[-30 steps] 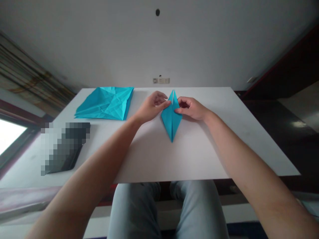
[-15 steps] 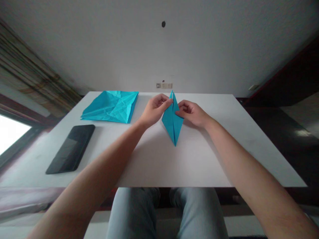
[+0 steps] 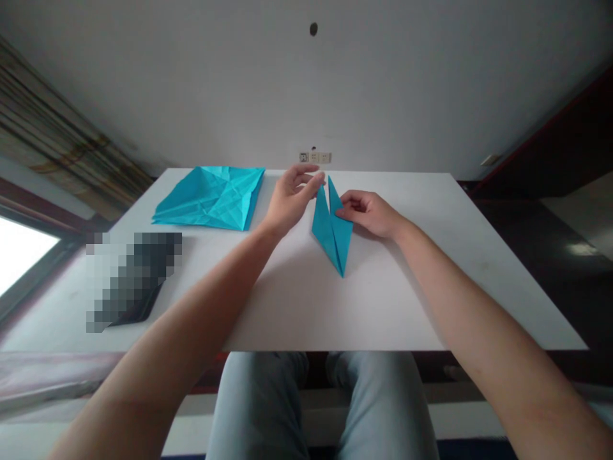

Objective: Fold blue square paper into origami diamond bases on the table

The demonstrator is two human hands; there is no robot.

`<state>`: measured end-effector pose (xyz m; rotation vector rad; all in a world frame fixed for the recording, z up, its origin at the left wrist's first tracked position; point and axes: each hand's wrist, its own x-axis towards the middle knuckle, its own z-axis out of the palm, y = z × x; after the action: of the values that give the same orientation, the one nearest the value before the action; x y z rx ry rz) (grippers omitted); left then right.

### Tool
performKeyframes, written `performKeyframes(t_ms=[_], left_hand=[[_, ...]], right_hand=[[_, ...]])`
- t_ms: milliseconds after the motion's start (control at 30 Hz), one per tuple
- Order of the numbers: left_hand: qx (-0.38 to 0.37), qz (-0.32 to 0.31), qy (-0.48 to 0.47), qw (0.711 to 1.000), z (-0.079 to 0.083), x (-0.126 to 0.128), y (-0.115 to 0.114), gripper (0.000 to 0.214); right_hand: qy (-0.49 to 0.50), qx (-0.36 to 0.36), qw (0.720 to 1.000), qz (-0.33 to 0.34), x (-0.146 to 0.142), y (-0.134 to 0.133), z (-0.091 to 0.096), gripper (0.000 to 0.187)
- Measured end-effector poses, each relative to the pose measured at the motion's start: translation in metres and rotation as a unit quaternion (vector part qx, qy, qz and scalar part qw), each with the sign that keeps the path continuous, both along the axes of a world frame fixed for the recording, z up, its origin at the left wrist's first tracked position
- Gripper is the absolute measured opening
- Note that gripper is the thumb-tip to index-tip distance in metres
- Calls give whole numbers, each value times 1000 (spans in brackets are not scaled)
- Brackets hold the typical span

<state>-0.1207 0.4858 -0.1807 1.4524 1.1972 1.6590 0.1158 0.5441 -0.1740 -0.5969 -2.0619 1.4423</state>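
A blue origami paper, folded into a long diamond, is held above the white table near its middle. Its top is split into two points with a gap between them, and a crease line runs down to the lower tip. The thumb and a finger of my left hand pinch the left upper point, while the other fingers are lifted. On the right edge, my right hand grips the paper with the thumb in front and curled fingers partly hidden behind.
Creased blue paper sheets lie at the table's back left. Closer on the left is a dark flat object, mostly blurred by pixels. The white table ends just before my knees, and a wall with sockets stands behind it.
My left hand has shifted up and slightly left, its fingers less curled. The two upper points have spread apart, and the lower tip has swung slightly right. The camera view has tilted a little.
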Motion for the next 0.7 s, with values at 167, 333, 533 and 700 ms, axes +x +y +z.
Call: performKeyframes(t_ms=[167, 333, 533, 700], left_hand=[[15, 5, 19, 1000, 1, -4, 1, 27], [16, 7, 42, 999, 0, -3, 0, 23], [19, -3, 56, 998, -4, -4, 2, 17], [35, 13, 58, 998, -4, -4, 1, 15]], right_hand=[[-6, -14, 1000, 8, 1, 2, -4, 52], [-24, -30, 999, 38, 0, 0, -6, 49], [-39, -21, 997, 64, 0, -2, -6, 47], [-36, -18, 997, 68, -1, -3, -5, 47]])
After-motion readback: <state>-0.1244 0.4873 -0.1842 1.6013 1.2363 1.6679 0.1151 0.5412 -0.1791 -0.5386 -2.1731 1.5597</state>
